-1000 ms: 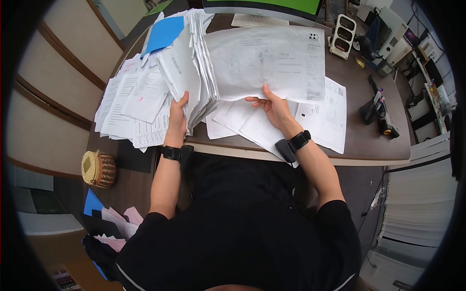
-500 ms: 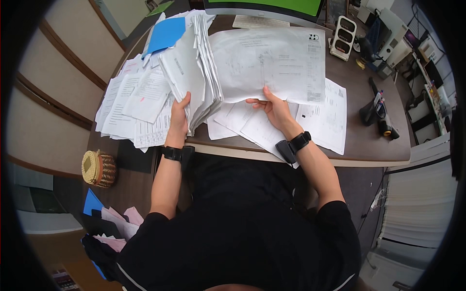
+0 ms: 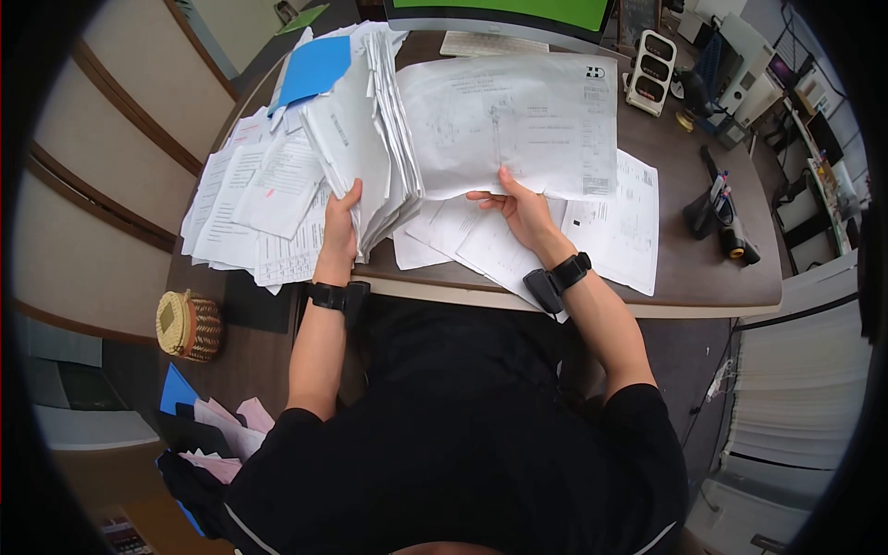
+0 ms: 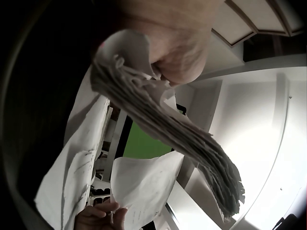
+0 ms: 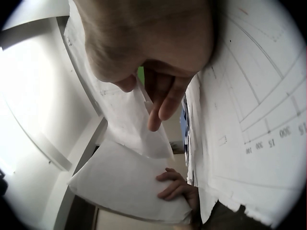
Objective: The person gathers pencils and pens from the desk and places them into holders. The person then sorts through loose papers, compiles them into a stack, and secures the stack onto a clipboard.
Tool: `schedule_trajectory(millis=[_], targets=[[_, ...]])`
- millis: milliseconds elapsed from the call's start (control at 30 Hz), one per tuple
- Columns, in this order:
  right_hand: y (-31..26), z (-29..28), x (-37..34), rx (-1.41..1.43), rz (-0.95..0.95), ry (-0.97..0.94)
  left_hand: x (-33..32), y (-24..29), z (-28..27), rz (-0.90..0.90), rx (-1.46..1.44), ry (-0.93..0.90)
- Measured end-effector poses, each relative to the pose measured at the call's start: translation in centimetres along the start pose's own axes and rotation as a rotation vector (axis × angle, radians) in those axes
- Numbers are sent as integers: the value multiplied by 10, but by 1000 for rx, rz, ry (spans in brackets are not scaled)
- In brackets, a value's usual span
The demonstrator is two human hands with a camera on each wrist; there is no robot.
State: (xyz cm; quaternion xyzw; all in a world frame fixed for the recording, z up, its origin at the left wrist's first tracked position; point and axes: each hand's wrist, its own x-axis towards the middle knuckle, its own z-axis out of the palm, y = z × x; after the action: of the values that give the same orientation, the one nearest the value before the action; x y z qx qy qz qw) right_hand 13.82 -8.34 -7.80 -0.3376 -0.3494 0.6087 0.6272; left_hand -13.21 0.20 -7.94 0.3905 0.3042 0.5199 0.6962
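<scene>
My left hand (image 3: 340, 227) grips a thick stack of papers (image 3: 356, 153) by its near lower edge, thumb over the front sheet. The stack stands tilted up from the desk, and its bent layers (image 4: 163, 122) fan out in the left wrist view. With my right hand (image 3: 527, 215) I pinch the near edge of a large printed drawing sheet (image 3: 518, 116), thumb on top. Its other fingers (image 5: 168, 103) extend under the sheet. The sheet's left edge lies right beside the stack. Loose drawing sheets (image 3: 629, 222) lie beneath it on the desk.
More printed papers (image 3: 222, 199) and a blue folder (image 3: 316, 67) lie at the left. A keyboard (image 3: 495, 43) and monitor (image 3: 499, 14) stand behind. On the right are a white three-slot holder (image 3: 652, 74) and a pen cup (image 3: 708, 213). A woven basket (image 3: 190, 326) sits lower left.
The stack in my left hand has tipped slightly to the right. The drawing sheet has shifted a little and sits slightly nearer me. Both hands keep their holds.
</scene>
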Motion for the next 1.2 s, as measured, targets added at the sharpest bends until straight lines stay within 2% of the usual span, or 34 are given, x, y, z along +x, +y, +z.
schedule_trajectory(millis=[1067,1200], targets=[[4,-2,-3,24,6,-8,6,-8,-13,-33,-27,-51],[1,-2,0,19,4,-8,5,-5,-6,-22,-8,-2]])
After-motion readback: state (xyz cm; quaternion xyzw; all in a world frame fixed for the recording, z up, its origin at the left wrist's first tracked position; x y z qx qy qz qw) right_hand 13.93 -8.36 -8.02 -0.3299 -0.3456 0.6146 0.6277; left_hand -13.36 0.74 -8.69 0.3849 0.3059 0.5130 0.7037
